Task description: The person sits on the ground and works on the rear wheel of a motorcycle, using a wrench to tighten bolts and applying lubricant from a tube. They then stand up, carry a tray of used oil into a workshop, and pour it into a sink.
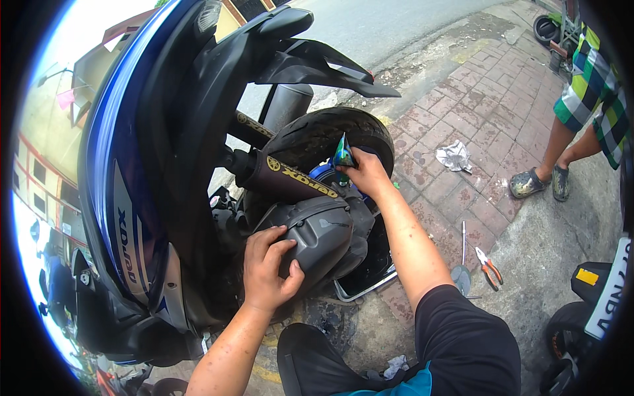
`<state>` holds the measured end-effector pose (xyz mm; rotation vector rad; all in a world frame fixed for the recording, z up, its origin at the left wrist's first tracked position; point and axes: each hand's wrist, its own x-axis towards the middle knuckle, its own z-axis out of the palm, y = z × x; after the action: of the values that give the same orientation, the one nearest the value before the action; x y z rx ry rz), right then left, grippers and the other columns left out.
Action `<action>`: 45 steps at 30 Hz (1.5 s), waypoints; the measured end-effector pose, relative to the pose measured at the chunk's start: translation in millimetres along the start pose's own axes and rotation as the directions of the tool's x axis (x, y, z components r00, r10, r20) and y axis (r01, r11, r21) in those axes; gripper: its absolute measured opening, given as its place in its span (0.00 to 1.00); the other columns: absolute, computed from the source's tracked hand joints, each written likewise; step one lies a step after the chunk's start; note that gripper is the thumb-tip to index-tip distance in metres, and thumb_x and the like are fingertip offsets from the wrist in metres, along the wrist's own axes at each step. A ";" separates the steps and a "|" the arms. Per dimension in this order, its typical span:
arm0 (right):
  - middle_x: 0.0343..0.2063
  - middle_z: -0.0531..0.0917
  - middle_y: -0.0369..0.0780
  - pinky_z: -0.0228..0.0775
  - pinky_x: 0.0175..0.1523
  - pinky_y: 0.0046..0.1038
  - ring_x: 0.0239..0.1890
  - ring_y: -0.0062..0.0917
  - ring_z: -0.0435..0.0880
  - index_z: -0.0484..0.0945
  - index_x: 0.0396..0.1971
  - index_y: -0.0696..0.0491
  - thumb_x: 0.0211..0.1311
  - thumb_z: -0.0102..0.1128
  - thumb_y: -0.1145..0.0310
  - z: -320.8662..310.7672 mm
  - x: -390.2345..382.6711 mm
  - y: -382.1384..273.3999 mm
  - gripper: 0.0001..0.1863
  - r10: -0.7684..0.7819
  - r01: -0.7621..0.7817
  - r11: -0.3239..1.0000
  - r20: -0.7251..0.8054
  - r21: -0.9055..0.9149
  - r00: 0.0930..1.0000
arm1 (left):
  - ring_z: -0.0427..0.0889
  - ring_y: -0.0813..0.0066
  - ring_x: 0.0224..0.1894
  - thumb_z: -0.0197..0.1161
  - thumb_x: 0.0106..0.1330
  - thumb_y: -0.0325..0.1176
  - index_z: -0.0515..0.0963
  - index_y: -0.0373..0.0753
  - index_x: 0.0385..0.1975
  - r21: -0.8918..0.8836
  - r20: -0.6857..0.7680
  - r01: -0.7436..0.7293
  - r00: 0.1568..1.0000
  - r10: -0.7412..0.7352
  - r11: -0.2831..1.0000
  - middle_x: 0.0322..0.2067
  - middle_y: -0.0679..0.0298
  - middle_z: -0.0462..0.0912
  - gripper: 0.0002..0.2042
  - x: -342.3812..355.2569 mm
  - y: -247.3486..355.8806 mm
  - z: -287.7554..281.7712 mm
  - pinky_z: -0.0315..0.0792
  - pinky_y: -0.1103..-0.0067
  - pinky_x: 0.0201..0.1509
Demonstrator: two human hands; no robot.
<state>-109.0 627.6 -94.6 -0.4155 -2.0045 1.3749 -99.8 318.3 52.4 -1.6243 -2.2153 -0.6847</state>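
Note:
My right hand (pixel 367 173) is closed on a small shiny cone (pixel 344 153) in green, blue and black, like folded packaging, pointed end up. It is held beside the rear wheel of a blue and black scooter (pixel 191 119), above the rear end of its engine housing. Whether the cone's lower end touches the scooter is hard to see. My left hand (pixel 269 267) rests with fingers apart on the dark grey engine cover (pixel 320 234). Between the hands runs a dark shock absorber cover (pixel 290 178) with yellow print; the rear tyre (pixel 360 125) stands behind it.
A black tray with a pale rim (pixel 370 288) lies under the scooter. On the paving are orange-handled pliers (pixel 489 267), a thin screwdriver (pixel 463 241) and a crumpled white rag (pixel 454 157). Someone in clogs (pixel 528 183) stands at right. Another motorcycle (pixel 581 323) is at lower right.

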 end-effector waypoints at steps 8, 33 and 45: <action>0.33 0.86 0.51 0.75 0.44 0.39 0.39 0.49 0.86 0.81 0.41 0.58 0.58 0.75 0.65 -0.4 -3.0 -12.2 0.16 -0.024 0.021 0.998 -0.052 -0.058 0.998 | 0.77 0.47 0.55 0.63 0.49 0.29 0.79 0.36 0.40 0.007 0.001 0.013 1.000 -0.013 1.000 0.53 0.51 0.80 0.16 -2.8 -0.2 -1.8 0.72 0.60 0.61; 0.37 0.84 0.38 0.75 0.28 0.30 0.32 0.28 0.85 0.76 0.49 0.51 0.70 0.66 0.48 -28.0 -40.5 135.9 0.22 0.675 -0.131 0.401 -0.196 0.907 0.712 | 0.77 0.49 0.56 0.62 0.49 0.29 0.79 0.35 0.41 0.005 -0.012 0.033 0.999 -0.033 0.999 0.52 0.50 0.79 0.16 -5.8 -2.6 4.2 0.72 0.61 0.62; 0.38 0.86 0.45 0.79 0.42 0.40 0.41 0.37 0.86 0.83 0.43 0.54 0.52 0.70 0.29 -143.8 -222.3 301.3 0.39 0.777 -0.903 0.427 -0.527 0.042 0.343 | 0.77 0.51 0.56 0.62 0.51 0.29 0.80 0.34 0.42 -0.024 -0.014 0.015 1.000 -0.015 1.000 0.54 0.50 0.80 0.16 -1.6 -7.9 11.0 0.72 0.63 0.62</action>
<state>118.8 716.2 -412.7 -1.9929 -1.5020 1.3126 -106.5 321.1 40.8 -1.6104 -2.2193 -0.7269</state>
